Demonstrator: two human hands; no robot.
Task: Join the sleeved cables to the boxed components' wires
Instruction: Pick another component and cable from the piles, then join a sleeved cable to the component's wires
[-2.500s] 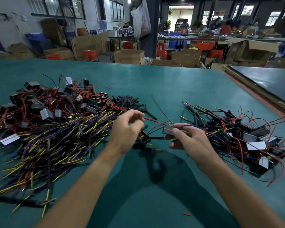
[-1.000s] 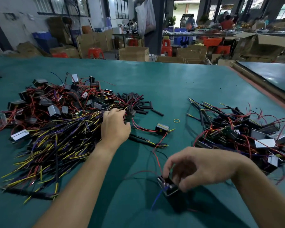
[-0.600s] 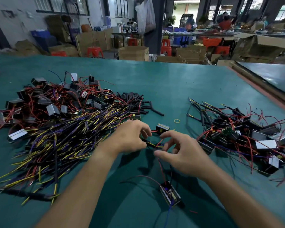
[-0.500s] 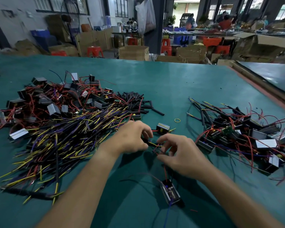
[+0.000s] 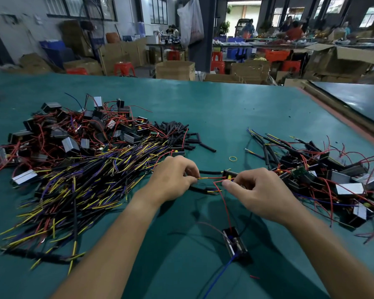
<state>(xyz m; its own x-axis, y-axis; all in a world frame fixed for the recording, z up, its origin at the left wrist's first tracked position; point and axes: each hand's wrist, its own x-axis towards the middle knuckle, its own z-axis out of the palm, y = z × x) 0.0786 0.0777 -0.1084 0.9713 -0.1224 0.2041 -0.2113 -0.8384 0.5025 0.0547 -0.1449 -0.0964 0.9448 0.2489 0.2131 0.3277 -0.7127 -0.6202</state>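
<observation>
— While both hands meet over the middle of the desk (image 5: 203,108), what does each one hold?

— The left hand (image 5: 173,178) has its fingers (image 5: 188,180) drawn narrow, pinching one end of a thin wire strand (image 5: 209,178), red shading to yellow. The strand runs straight across to the right hand (image 5: 259,195), whose thumb and forefinger pinch its other end together with a red wire (image 5: 225,203).

— Where does that red wire lead?

— Down toward the person, into a black boxed component (image 5: 235,244) lying on the desk between the two forearms. A blue wire (image 5: 220,275) trails from its near end.

— And the sleeved cable?

— A black sleeved cable (image 5: 200,189) lies on the desk just below the fingertips, with yellow leads showing at its right end. Whether the left hand touches it, I cannot tell.

— Anything else close by?

— A second component (image 5: 229,174) sits just beyond the right hand's fingertips, and a yellow rubber band (image 5: 233,158) lies a little farther back.

— What about the stock?

— To the left spreads a heap of purple and yellow cables (image 5: 84,184). Behind it are piled components (image 5: 73,130) tangled in red wires, and beside those a cluster of black sleeve pieces (image 5: 177,130). To the right, well apart from these, is a smaller heap (image 5: 324,175) of components mixed with sleeved cables.
</observation>
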